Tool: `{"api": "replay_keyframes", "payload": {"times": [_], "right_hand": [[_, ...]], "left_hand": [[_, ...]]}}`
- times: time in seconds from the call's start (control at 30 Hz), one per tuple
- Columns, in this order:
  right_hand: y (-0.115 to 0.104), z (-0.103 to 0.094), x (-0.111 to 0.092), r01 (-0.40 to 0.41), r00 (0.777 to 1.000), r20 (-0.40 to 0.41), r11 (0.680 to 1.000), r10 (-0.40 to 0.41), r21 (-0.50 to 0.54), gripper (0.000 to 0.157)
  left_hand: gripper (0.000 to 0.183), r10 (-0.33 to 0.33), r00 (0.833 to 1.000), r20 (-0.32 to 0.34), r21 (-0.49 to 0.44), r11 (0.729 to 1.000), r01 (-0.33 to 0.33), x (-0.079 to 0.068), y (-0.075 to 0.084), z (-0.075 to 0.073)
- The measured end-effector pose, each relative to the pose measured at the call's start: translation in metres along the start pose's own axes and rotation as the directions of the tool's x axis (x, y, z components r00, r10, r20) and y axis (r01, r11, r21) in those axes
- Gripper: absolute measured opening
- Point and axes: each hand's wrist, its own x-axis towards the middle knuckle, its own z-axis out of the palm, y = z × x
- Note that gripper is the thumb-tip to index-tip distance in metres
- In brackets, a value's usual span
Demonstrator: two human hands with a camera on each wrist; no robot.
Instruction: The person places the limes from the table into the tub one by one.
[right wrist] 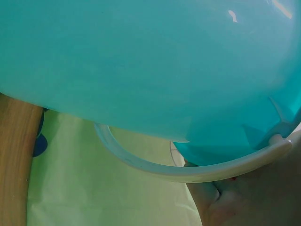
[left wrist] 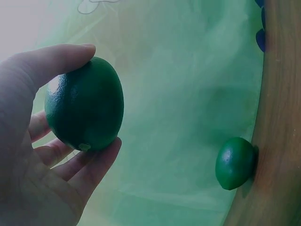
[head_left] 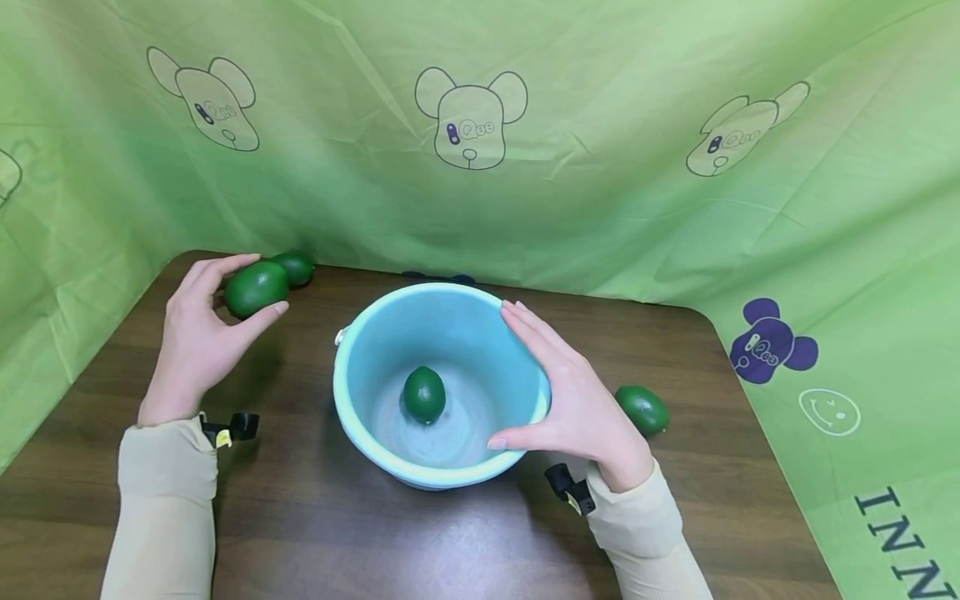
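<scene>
While my left hand [head_left: 206, 333] is pinching a glossy green fruit [head_left: 257, 290] above the table [head_left: 300, 517], my right hand [head_left: 558, 387] is holding the blue bucket [head_left: 442, 321] at its rim, a second fruit [head_left: 424, 394] lying inside. Because shiny skin is probably giving little friction, I am risking a slip, perhaps knocking the third fruit [head_left: 297, 268] just beyond; pressing unevenly could tip the bucket.

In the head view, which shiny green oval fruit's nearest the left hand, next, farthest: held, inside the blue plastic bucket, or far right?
1. Held green oval fruit: in the left hand.
2. Inner green fruit: inside the blue bucket.
3. Rightmost green fruit: right side.
</scene>
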Motion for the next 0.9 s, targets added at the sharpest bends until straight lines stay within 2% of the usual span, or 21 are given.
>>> {"api": "replay_keyframes", "payload": {"times": [0.27,0.9], "right_hand": [[-0.001,0.000,0.001,-0.003,1.000,0.002,1.000,0.003,0.001,0.126],[0.000,0.000,0.001,-0.004,1.000,0.005,1.000,0.004,-0.001,0.126]], "left_hand": [[0.062,0.020,1.000,-0.006,-0.008,1.000,-0.020,-0.001,0.008,-0.002],[0.066,0.117,0.993,-0.032,-0.037,0.992,-0.118,-0.003,0.025,-0.002]]}}
